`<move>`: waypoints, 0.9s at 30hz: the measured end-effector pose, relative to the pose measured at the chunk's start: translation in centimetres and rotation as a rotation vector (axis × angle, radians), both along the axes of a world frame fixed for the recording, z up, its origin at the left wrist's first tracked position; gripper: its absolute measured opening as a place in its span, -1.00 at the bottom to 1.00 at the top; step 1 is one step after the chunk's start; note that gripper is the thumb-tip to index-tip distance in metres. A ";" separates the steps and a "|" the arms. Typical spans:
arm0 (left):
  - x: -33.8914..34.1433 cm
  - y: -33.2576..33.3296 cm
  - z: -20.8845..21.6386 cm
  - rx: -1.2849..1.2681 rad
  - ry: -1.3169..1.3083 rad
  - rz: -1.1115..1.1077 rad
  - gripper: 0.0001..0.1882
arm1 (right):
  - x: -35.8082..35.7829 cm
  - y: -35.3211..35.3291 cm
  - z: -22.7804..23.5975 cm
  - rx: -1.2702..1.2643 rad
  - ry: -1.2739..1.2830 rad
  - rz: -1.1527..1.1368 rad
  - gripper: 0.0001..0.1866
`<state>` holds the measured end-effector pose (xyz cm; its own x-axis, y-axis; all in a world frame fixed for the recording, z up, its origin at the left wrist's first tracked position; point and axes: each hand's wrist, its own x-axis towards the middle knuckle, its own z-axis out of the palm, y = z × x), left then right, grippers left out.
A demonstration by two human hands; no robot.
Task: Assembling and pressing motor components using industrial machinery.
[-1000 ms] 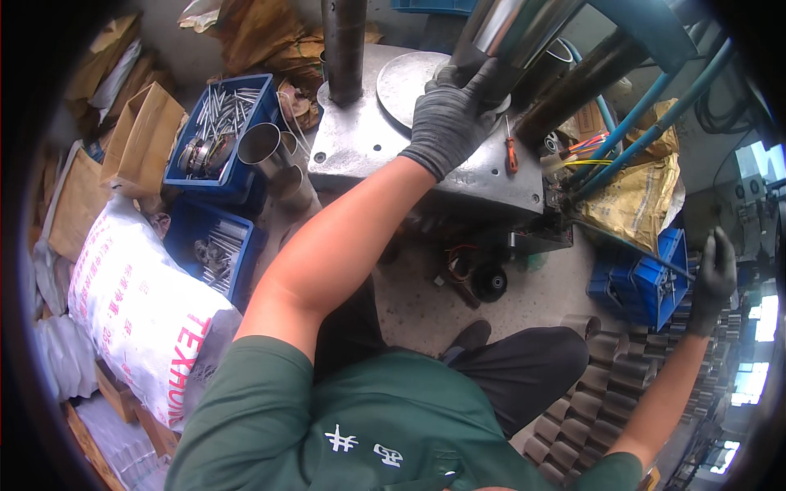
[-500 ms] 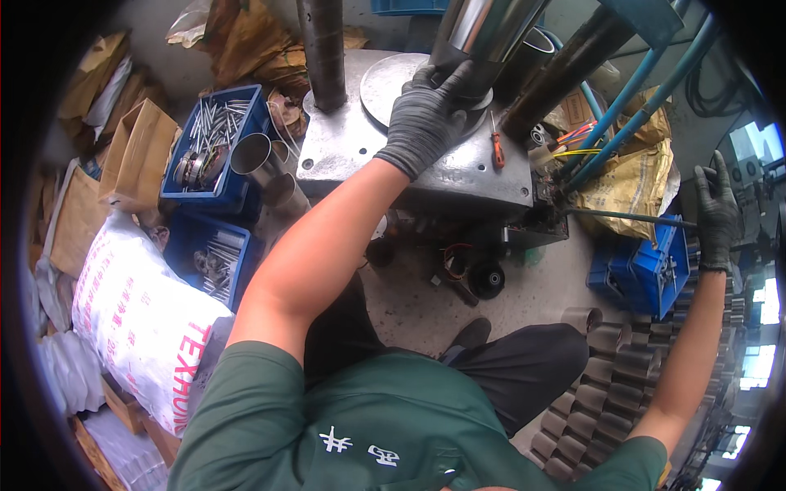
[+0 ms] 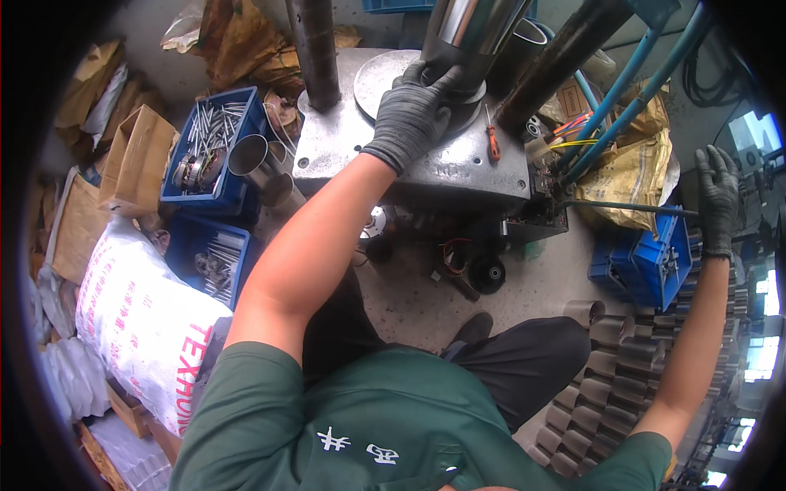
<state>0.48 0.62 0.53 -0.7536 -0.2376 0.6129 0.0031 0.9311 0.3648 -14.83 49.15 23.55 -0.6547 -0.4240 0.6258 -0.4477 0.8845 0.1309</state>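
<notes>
My left hand [image 3: 411, 113], in a grey knitted glove, is closed around the lower end of a shiny metal cylinder [image 3: 471, 41]. The cylinder stands over a round steel plate [image 3: 378, 80] on the machine's thick metal bed [image 3: 327, 143]. Far out to the right, my right hand [image 3: 718, 192], gloved alike, rests at the end of a long dark lever [image 3: 630, 207]. Its fingers are stretched upward rather than wrapped round the lever. An orange-handled screwdriver [image 3: 493, 146] lies on the bed, to the right of my left hand.
Dark steel columns [image 3: 315, 57] rise from the bed. Blue bins [image 3: 205, 184] of metal rods stand left, beside a white printed sack [image 3: 147, 319]. Another blue bin [image 3: 647, 266] sits below the lever. Rows of short metal tubes [image 3: 598, 368] cover the floor at lower right. Blue pipes [image 3: 630, 98] slant at right.
The right hand's fingers have straightened and come closer together at the lever's end. The left hand stays on the cylinder; the whole view has shifted slightly.
</notes>
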 end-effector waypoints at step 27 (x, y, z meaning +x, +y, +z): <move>6.9 -2.6 -3.2 -0.113 -0.364 -0.171 -0.72 | 0.6 -3.8 -0.9 -0.192 -0.291 -0.128 -0.46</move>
<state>7.35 -1.94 -2.70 -0.9487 -0.0363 0.3142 0.0513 0.9626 0.2661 -14.23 45.39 22.69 -0.8571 -0.2200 0.4659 -0.3257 0.9320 -0.1592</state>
